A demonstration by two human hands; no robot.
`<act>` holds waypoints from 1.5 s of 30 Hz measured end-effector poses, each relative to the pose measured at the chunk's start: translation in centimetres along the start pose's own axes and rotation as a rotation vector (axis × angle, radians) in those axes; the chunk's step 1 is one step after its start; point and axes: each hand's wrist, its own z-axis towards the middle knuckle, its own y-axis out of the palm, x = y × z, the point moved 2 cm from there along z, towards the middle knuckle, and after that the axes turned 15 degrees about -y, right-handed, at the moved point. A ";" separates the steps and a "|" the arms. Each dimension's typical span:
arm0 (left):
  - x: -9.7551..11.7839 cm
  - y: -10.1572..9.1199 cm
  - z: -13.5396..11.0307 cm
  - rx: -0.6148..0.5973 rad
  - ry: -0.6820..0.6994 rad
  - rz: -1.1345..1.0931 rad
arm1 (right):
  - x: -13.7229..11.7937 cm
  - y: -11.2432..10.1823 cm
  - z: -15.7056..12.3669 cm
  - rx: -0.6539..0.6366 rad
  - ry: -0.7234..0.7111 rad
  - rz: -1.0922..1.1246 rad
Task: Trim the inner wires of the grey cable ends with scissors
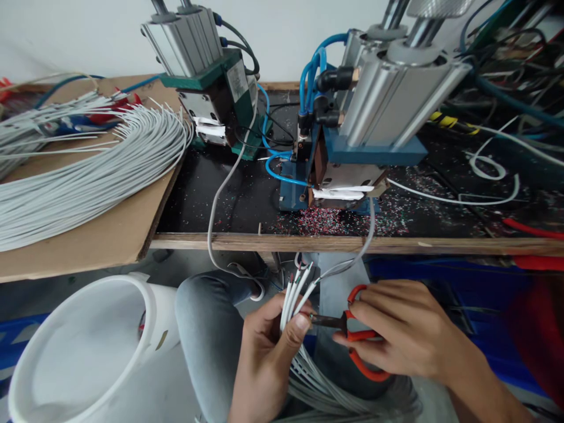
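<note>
My left hand (271, 352) is closed round the upper end of a bundle of white cables (288, 302), in front of the bench edge. Small coloured cores show at the tips of several cables. The rest of the bundle hangs down across my lap and curves off to the right. In my right hand (405, 329) is a pair of scissors (363, 335) with red-orange handles, fingers through the loops. Their dark blades point left and reach the cables beside my left thumb. Whether the blades meet a cable is hidden behind the thumb.
Two pneumatic machines, a green-based one (209, 94) and a blue-based one (374, 111), stand on the black bench (189, 205). Coloured scraps lie before the blue one. Many white cables (101, 170) rest on cardboard (110, 249) at left. A white bucket (147, 311) stands below.
</note>
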 end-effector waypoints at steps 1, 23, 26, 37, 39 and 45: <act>0.1 0.0 0.0 -0.006 -0.010 -0.004 | 0.1 0.0 0.1 0.000 -0.014 -0.012; 0.1 -0.2 0.3 0.091 0.048 0.028 | 0.0 -0.7 1.4 -0.161 -0.070 -0.052; 0.5 -0.3 0.2 0.106 0.093 0.076 | -0.2 -0.9 1.5 -0.191 -0.093 -0.086; 1.4 0.1 -0.5 0.221 0.195 0.131 | -0.5 -2.1 1.5 -0.209 -0.157 -0.184; 1.6 0.7 -0.9 0.288 0.249 0.148 | -0.3 -1.9 1.3 -0.193 -0.158 -0.191; 0.8 1.2 -1.5 0.433 0.512 0.343 | -1.1 -2.0 -0.6 -0.031 -0.079 -0.164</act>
